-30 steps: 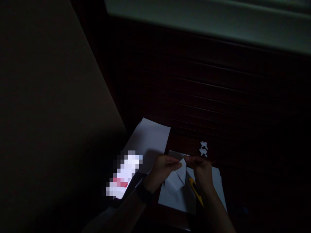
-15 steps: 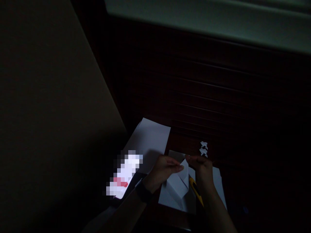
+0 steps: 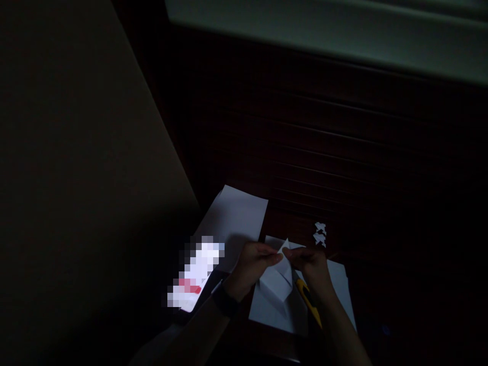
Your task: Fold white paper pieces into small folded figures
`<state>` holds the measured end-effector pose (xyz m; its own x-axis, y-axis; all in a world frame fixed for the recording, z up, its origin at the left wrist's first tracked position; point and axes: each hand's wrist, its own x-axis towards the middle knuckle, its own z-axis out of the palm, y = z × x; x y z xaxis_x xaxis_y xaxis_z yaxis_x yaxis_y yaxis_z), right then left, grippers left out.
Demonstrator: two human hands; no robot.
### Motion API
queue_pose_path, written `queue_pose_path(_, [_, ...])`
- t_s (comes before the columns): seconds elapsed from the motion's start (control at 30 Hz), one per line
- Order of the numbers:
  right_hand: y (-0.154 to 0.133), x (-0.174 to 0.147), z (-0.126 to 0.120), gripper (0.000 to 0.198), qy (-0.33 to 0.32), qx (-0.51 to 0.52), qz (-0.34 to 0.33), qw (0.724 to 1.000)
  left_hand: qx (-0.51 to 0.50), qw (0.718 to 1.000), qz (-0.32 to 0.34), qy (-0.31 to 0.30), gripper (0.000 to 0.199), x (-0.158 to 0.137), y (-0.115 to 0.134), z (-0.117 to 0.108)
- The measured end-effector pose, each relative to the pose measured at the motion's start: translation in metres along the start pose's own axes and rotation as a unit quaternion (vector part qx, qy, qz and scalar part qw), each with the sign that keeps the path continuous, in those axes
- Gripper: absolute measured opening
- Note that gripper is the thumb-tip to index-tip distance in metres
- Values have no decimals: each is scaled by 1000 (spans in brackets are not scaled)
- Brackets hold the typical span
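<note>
A partly folded sheet of white paper (image 3: 275,283) is held between my two hands, its pointed tip upward. My left hand (image 3: 256,262), with a dark band on the wrist, pinches it from the left near the tip. From the right, my right hand (image 3: 310,264) pinches the same upper part with thumb and fingers. Beneath it lies a flat white sheet (image 3: 261,312). A yellow utility knife (image 3: 309,302) rests beside that sheet, just left of my right forearm.
Larger white sheets (image 3: 238,213) lie at the left, with a lit phone (image 3: 202,274), its screen pixelated, near them. Small folded white paper pieces (image 3: 320,234) sit behind my right hand. More white paper (image 3: 341,282) lies right. The dark tabletop meets a panelled surface behind.
My right hand has moved slightly left and now pinches the paper close to my left thumb. The folded paper has shifted a little left, its tip now pointing up between the hands.
</note>
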<state>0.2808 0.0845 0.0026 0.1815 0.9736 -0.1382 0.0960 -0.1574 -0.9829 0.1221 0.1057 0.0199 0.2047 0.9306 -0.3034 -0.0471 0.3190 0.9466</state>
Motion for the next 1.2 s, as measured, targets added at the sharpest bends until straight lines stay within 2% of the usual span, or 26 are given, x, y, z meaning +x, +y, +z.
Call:
queue_pose_path(0.07, [-1,0,-1,26,-11,-8,6,1000,-5,1000,0,-6,13,1,-1,0])
queue_pose_path(0.23, [-3,0,0,27,9,-4,13,1000,-8,1000,-4,-8,14,0,-1,0])
queue_pose_path(0.43, [-9,-3,1,37,-14,-59,-4,998,-33,999,-15,8,15,-2,2,1])
queue_pose_path(0.6, [-11,-5,0,34,-35,-57,-14,998,-56,998,-11,27,13,-2,2,3])
queue_pose_path(0.8, [-15,-7,-2,36,-52,-55,-4,997,-30,1000,-9,-4,13,-5,11,-4])
queue_pose_path(0.93, [-17,-11,1,34,-102,-75,-7,992,-22,999,23,-43,18,-5,12,-3])
queue_pose_path(1.07, [-16,-14,7,33,-124,-83,-2,989,-33,999,11,3,20,-1,6,-2])
queue_pose_path(1.2, [-18,-18,10,31,-136,-65,3,989,-38,999,17,31,25,2,6,-11])
